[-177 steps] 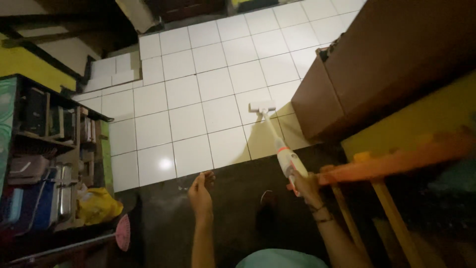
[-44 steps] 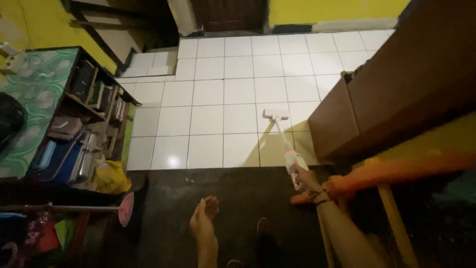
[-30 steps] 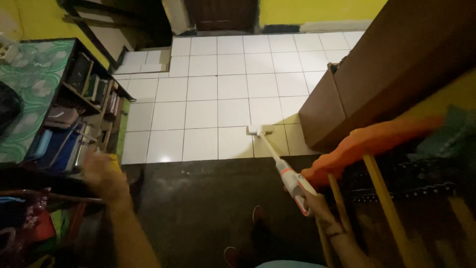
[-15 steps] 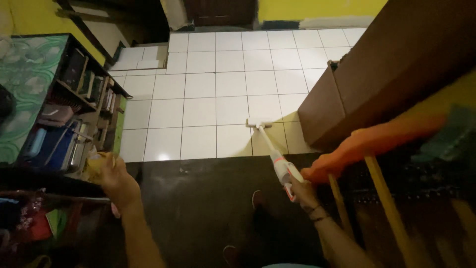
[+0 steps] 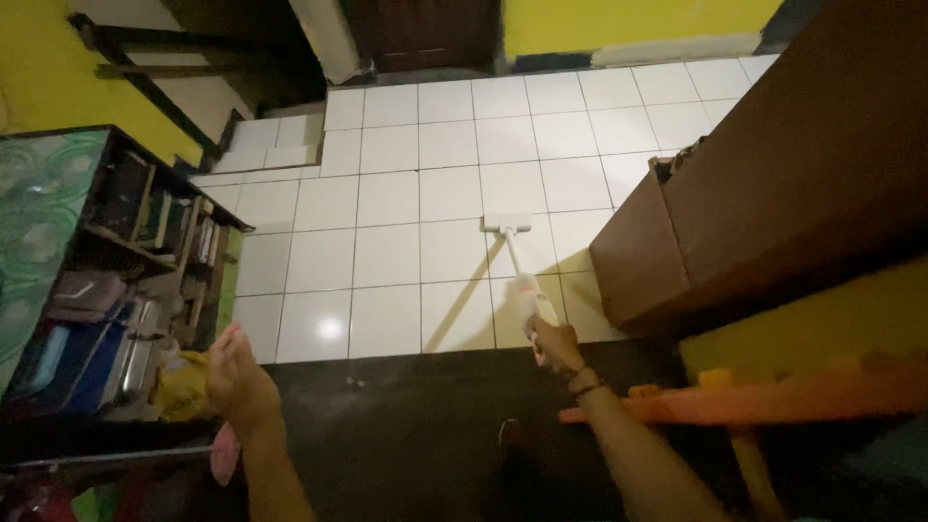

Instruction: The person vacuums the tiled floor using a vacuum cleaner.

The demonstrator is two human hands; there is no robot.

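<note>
White stick vacuum point(image 5: 522, 280) — right hand point(image 5: 553, 346) is wrapped tight on its handle end, arm stretched forward. Floor head point(image 5: 507, 223) sits flat on the white tile floor point(image 5: 387, 193), wand angled back up toward the hand. Head is near the brown cabinet point(image 5: 735, 203) on the right, not touching it as far as I can tell.

Left hand point(image 5: 237, 379) is free — fingers apart, holding nothing, hovering over the dark floor point(image 5: 406, 435) just beside a yellow bag point(image 5: 184, 385) at the foot of the shelf unit point(image 5: 116, 280). A pink round thing on a rod point(image 5: 224, 452) lies just below that hand; can't tell what it is.

Handling judgement: stiff tube, rigid plastic body, most of the weight likely up at the motor end by the grip, so one hand on the handle looks enough. Head should glide easily on smooth tile. Wand is thin, so side-loading it against the cabinet corner is the weak point. Take hold at the handle, not the wand.

Orange bar point(image 5: 764, 401) crosses low right, blurred, close to the right forearm.
</note>
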